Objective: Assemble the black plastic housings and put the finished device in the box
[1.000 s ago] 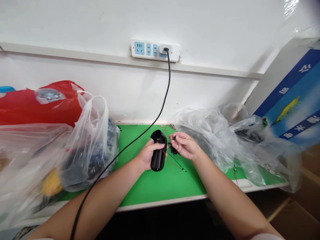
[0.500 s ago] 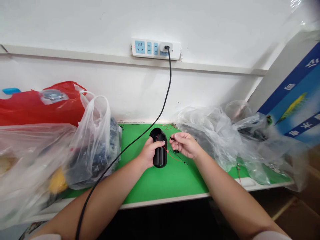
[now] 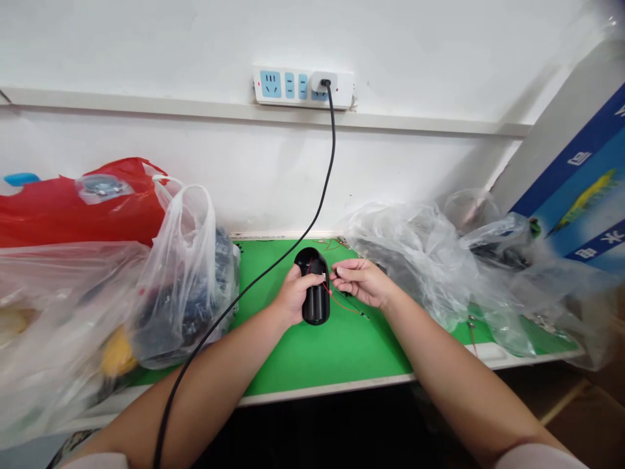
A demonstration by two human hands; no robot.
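A black oval plastic housing [image 3: 316, 305] with long hollow bays is upright in my left hand [image 3: 294, 294]. My left thumb lies across its face, by a small pale part. Thin red and dark wires [image 3: 349, 306] run from the housing out to the right, over the green mat. Just right of the housing, my right hand [image 3: 360, 280] is closed in a pinch. A small dark piece shows at its fingertips, too small to name.
A black cable [image 3: 273, 260] runs from the wall power strip [image 3: 303, 88] down across the mat [image 3: 273, 368]. Plastic bags [image 3: 185, 286] and a red bag [image 3: 122, 212] crowd the left. More clear bags [image 3: 415, 254] and a blue printed box [image 3: 576, 189] stand at right.
The housing has shifted slightly right in my left hand's grip. My right hand's fingers are now nearer to its edge, still pinched. The view has turned a little.
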